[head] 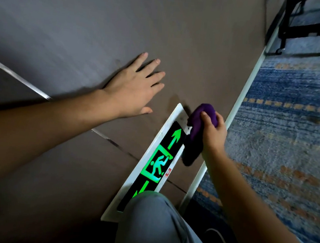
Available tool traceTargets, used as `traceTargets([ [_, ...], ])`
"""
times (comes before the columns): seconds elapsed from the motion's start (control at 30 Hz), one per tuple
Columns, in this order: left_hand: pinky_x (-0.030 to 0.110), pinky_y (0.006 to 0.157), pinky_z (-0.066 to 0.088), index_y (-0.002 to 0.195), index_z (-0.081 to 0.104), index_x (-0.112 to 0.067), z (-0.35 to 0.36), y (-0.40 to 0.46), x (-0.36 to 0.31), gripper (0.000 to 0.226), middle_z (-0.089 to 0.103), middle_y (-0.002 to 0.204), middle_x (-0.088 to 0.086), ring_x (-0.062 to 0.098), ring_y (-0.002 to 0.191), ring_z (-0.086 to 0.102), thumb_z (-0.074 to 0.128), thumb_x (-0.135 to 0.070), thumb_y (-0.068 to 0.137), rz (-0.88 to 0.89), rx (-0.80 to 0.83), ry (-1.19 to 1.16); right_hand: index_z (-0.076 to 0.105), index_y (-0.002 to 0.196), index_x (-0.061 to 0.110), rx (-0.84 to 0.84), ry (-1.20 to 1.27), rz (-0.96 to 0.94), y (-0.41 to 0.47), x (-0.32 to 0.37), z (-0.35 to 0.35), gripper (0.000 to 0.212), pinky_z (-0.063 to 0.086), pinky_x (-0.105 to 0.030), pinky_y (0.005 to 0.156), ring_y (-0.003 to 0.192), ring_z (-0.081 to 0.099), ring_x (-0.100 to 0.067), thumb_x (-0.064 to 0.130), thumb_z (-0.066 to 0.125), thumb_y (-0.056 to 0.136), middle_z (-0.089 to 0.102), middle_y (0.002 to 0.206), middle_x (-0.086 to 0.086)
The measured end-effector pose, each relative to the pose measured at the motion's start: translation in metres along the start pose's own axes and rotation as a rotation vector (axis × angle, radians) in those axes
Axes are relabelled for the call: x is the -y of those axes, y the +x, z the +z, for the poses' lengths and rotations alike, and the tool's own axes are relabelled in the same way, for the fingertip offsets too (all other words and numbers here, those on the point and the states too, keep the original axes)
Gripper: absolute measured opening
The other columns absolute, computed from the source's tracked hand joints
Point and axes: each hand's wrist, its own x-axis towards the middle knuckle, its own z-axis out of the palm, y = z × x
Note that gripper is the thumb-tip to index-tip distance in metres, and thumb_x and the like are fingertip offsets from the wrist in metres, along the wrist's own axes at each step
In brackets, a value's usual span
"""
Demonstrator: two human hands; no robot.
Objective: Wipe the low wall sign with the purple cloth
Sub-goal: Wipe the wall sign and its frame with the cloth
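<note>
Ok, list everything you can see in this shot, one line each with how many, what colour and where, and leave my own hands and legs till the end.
wall sign: one, white frame round a black panel with green arrows and a running figure, low on the wall, lower end hidden behind the knee.
purple cloth: one, purple, bunched at the sign's upper right edge.
wall: brown panels with thin metal seams, left and top.
skirting strip: one, pale, between wall and carpet.
carpet: blue with orange dashes, right.
black frame: one, black, on castors, top right.
left hand: fingers straight, flat on the wall above the sign.
right hand: its grip curls round the cloth.
knee: one, grey trousers, bottom centre.
</note>
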Motion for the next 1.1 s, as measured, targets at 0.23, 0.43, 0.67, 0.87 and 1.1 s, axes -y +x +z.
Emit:
traceTargets([
  [0.23, 0.059, 0.128, 0.007, 0.161, 0.029, -0.027, 0.002, -0.012, -0.003, 0.082, 0.023, 0.170, 0.011, 0.038, 0.159, 0.011, 0.049, -0.070, 0.093, -0.063, -0.031, -0.067, 0.051, 0.146, 0.039, 0.168, -0.333, -0.212, -0.028, -0.019, 0.004, 0.058, 0.046, 0.000, 0.062, 0.085, 0.062, 0.022, 0.034, 0.073, 0.093, 0.058, 0.106, 0.031],
  [0.43, 0.064, 0.126, 0.005, 0.160, 0.032, -0.028, 0.000, -0.008, -0.014, 0.080, 0.021, 0.171, 0.012, 0.043, 0.159, 0.008, 0.049, -0.070, 0.094, -0.067, -0.027, -0.069, 0.065, 0.131, 0.035, 0.122, -0.485, -0.263, -0.012, -0.003, 0.022, 0.038, 0.056, -0.018, 0.082, 0.096, 0.070, -0.013, 0.031, 0.069, 0.093, 0.073, 0.111, 0.007],
  [0.67, 0.064, 0.126, 0.005, 0.159, 0.033, -0.027, 0.004, -0.021, -0.021, 0.079, 0.023, 0.170, 0.012, 0.042, 0.159, 0.009, 0.050, -0.068, 0.094, -0.103, -0.056, -0.077, 0.066, 0.132, 0.033, 0.129, -0.683, -0.359, 0.000, 0.008, 0.030, 0.039, 0.051, -0.026, 0.084, 0.100, 0.069, -0.020, 0.033, 0.065, 0.093, 0.074, 0.115, 0.001],
  [0.87, 0.063, 0.127, 0.004, 0.159, 0.034, -0.026, 0.007, -0.044, -0.027, 0.077, 0.020, 0.171, 0.012, 0.042, 0.159, 0.007, 0.046, -0.068, 0.096, -0.147, -0.057, -0.063, 0.065, 0.134, 0.034, 0.109, -0.752, -0.433, -0.020, 0.004, 0.038, 0.042, 0.049, -0.031, 0.087, 0.108, 0.067, -0.030, 0.035, 0.066, 0.092, 0.070, 0.121, -0.008],
  [1.1, 0.064, 0.127, 0.004, 0.159, 0.034, -0.026, 0.005, -0.049, -0.030, 0.077, 0.018, 0.171, 0.014, 0.045, 0.158, 0.006, 0.044, -0.069, 0.096, -0.220, -0.073, -0.069, 0.059, 0.136, 0.045, 0.183, -0.828, -0.484, -0.098, -0.031, 0.035, 0.043, 0.046, -0.031, 0.080, 0.103, 0.067, -0.031, 0.046, 0.064, 0.093, 0.061, 0.126, -0.002],
])
